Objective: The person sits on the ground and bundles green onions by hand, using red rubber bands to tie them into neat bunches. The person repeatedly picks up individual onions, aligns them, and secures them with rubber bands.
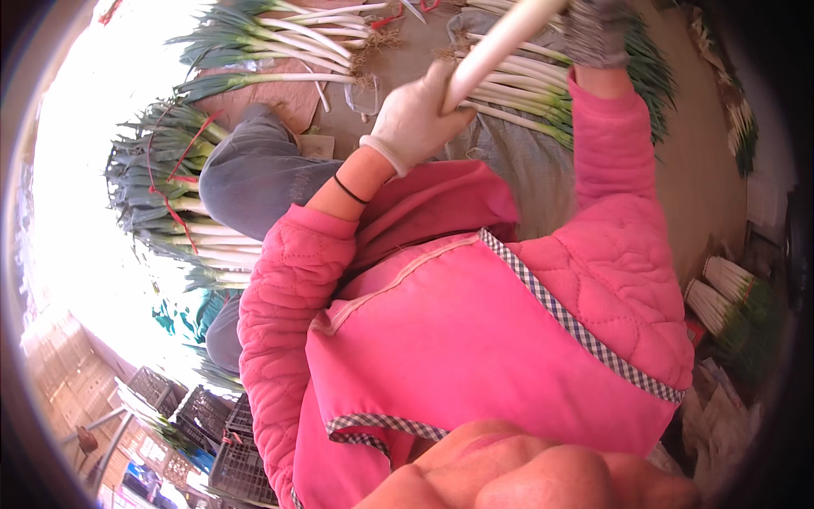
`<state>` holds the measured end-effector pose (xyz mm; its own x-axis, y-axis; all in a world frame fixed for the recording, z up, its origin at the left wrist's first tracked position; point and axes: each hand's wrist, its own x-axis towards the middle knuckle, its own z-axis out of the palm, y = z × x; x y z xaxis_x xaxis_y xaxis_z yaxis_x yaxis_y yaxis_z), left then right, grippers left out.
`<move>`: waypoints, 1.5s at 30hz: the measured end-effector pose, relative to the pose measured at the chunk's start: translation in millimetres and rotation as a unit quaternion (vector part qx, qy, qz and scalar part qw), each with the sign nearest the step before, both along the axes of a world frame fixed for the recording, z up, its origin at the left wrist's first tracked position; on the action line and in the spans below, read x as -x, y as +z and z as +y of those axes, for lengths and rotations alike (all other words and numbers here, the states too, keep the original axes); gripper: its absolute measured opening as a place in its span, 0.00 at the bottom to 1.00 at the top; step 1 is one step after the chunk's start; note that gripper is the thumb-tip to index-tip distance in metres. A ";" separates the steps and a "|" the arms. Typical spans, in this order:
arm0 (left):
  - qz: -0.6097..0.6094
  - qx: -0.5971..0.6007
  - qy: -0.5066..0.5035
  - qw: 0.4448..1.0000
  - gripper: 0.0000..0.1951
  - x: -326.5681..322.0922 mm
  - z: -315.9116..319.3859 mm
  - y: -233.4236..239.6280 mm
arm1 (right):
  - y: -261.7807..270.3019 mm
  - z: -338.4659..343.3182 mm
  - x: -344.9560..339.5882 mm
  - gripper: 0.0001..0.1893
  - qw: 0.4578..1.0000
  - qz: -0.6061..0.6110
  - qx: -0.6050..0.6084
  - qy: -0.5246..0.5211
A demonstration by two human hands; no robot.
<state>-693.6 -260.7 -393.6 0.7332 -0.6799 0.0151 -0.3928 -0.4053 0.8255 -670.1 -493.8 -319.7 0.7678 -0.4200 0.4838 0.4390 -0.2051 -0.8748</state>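
Observation:
My left hand (420, 118), in a pale knit glove, is closed around the white stalk of a leek (499, 54). The stalk slants up to the right and leaves the view at the top edge. My right hand (594, 32), in a dark grey glove, is beside the stalk's upper part; its fingers are blurred and cut off, so its grip is unclear. Under and beside that hand, a row of leeks (528, 79) lies on a grey sheet (502, 149). More leeks (299, 38) with hairy roots lie at the upper left on a brown board (289, 102).
Leeks tied with red strips (168, 191) are beside my left knee (254, 184). Red-handled scissors (413, 9) lie at the top edge. Black plastic crates (238, 467) stand at the lower left. More leek bundles (725, 292) are at the right. Part of another person's leg (222, 334) shows at the left.

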 end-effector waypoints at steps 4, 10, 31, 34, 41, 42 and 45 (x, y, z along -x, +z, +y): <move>-0.043 -0.237 -0.178 0.954 0.16 1.3 22.8 -59.8 | -66.2 -136.4 87.5 0.14 0.961 0.007 -0.132 -0.244; -0.113 -0.266 -0.136 0.948 0.15 -4.7 36.6 -37.8 | -304.8 -265.8 260.0 0.17 0.778 0.061 -0.192 -0.595; -0.128 -0.103 0.012 0.986 0.09 9.7 81.0 -7.8 | -461.2 -107.3 227.3 0.14 0.693 0.632 -0.098 -0.334; -0.187 0.019 0.143 0.972 0.10 6.0 125.8 21.5 | -423.2 -45.0 131.0 0.11 0.858 0.476 -0.117 -0.151; -0.138 0.064 0.462 0.874 0.10 60.2 322.9 53.2 | 5.7 223.3 31.6 0.05 0.861 -0.170 0.254 0.407; -0.133 0.055 0.509 0.849 0.11 74.7 349.5 52.8 | 32.5 255.7 39.5 0.08 0.819 -0.280 0.246 0.437; -0.117 0.067 0.580 0.803 0.13 114.5 415.7 38.3 | 81.0 335.6 59.7 0.08 0.692 -0.449 0.222 0.520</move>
<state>-808.1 155.0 -355.3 0.8389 0.4780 0.2603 0.0342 -0.5235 0.8513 -729.9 -158.2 -238.7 -0.1505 0.4770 0.8659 0.8763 0.4698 -0.1065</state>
